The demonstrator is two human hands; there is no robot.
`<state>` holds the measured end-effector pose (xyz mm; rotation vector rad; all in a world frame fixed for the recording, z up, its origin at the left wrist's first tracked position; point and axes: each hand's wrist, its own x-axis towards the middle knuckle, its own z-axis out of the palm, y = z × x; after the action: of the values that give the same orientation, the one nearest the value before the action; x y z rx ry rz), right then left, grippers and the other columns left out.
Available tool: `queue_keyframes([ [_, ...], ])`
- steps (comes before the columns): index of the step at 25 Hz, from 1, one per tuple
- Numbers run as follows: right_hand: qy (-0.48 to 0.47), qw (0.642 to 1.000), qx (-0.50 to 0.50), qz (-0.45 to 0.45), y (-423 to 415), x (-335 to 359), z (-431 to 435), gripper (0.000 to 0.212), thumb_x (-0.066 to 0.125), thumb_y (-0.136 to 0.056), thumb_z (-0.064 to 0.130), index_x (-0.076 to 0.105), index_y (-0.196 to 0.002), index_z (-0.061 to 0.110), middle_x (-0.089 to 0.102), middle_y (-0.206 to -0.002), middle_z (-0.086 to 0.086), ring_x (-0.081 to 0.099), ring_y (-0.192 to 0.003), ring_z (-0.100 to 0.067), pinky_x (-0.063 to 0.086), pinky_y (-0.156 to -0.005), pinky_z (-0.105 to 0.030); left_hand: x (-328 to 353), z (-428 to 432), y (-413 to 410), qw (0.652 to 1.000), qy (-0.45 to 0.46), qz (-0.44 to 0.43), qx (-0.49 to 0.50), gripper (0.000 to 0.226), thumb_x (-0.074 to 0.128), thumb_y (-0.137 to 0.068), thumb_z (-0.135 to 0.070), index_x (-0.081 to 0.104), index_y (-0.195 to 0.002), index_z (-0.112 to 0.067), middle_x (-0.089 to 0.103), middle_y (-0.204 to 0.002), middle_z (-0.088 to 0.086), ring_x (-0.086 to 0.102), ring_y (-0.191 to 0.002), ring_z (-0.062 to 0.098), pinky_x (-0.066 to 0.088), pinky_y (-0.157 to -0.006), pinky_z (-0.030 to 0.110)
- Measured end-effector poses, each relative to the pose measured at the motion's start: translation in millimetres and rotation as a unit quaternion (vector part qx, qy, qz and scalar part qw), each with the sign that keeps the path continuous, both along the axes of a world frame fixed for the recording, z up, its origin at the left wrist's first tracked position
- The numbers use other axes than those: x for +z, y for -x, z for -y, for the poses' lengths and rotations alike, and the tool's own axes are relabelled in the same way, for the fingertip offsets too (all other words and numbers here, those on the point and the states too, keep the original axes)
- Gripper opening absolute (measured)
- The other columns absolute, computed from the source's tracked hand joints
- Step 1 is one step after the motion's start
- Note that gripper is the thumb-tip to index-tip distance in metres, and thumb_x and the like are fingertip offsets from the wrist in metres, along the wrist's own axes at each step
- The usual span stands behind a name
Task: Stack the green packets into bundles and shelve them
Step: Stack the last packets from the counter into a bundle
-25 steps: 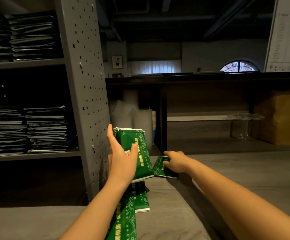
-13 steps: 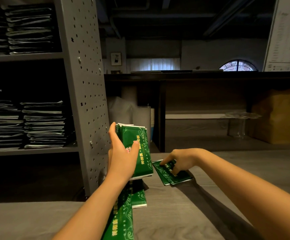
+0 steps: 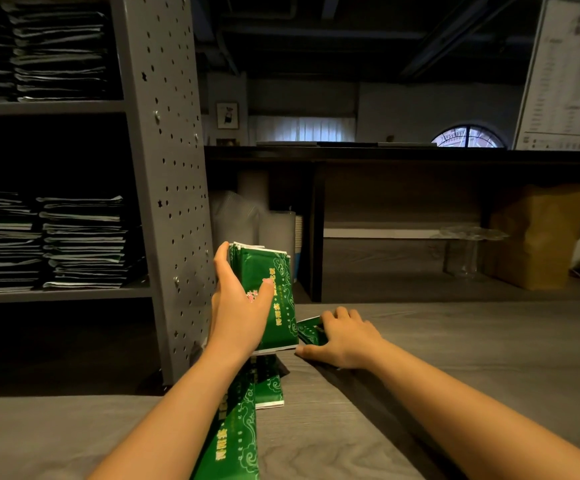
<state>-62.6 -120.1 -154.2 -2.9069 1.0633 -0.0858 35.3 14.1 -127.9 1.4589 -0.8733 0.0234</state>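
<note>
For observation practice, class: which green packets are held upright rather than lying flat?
The bundle gripped in the left hand; it stands upright, while the packet under the right hand and the loose packets lie flat on the table.

Glossy, smooth film on the green packets (image 3: 274, 271), with gold print; matt grey wood grain across the bench (image 3: 455, 341); matt grey painted metal, punched with holes, for the shelf upright (image 3: 167, 168); creased matt brown paper on the bag (image 3: 541, 237); clear, shiny glass or plastic for the stand (image 3: 468, 251)
</note>
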Motion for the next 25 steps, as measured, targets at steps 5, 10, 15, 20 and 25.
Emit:
queue_keyframes([
  [5,0.034,0.998,0.012,0.053,-3,3,-7,0.057,0.053,-0.090,0.049,0.036,-0.127,0.009,0.050,-0.130,-0.014,0.048,-0.119,-0.035,0.043,-0.088,-0.042,4,-3,-2,1.000,0.006,-0.001,0.009,0.063,0.057,-0.091,-0.013,0.020,-0.141,-0.026,0.054,-0.089,-0.017,0.059,-0.074,0.003,0.045,-0.046,0.008],
  [10,0.120,0.992,0.035,0.016,7,13,-12,0.030,0.047,-0.097,0.031,0.052,-0.116,0.009,0.058,-0.120,-0.014,0.055,-0.110,-0.034,0.037,-0.075,-0.034,0,-3,0,1.000,-0.007,-0.015,0.004,0.062,0.057,-0.091,-0.015,0.021,-0.141,-0.026,0.056,-0.091,-0.015,0.061,-0.075,0.004,0.045,-0.046,0.010],
  [15,0.121,0.968,0.028,0.218,30,23,-5,0.020,0.040,-0.099,0.034,0.054,-0.103,0.021,0.063,-0.103,-0.001,0.060,-0.092,-0.027,0.043,-0.068,-0.034,1,-1,-1,0.997,-0.004,-0.071,-0.014,0.059,0.055,-0.093,-0.014,0.024,-0.142,-0.024,0.059,-0.097,-0.004,0.061,-0.076,0.008,0.045,-0.048,0.013],
  [20,-0.102,0.844,0.093,0.519,34,29,-4,0.016,0.043,-0.099,0.018,0.056,-0.089,0.020,0.061,-0.081,0.007,0.057,-0.072,0.000,0.046,-0.061,-0.019,0,2,1,0.992,0.008,-0.126,-0.024,0.051,0.054,-0.093,-0.014,0.036,-0.140,-0.017,0.061,-0.107,0.001,0.061,-0.080,0.006,0.046,-0.052,0.016],
  [25,-0.304,0.709,0.096,0.630,41,40,-17,0.026,0.038,-0.101,0.013,0.057,-0.112,0.027,0.065,-0.099,0.010,0.062,-0.089,-0.001,0.053,-0.078,-0.022,4,1,14,0.988,0.028,-0.145,-0.045,0.040,0.051,-0.094,-0.013,0.042,-0.133,-0.016,0.059,-0.095,-0.004,0.057,-0.076,0.005,0.043,-0.044,0.007],
])
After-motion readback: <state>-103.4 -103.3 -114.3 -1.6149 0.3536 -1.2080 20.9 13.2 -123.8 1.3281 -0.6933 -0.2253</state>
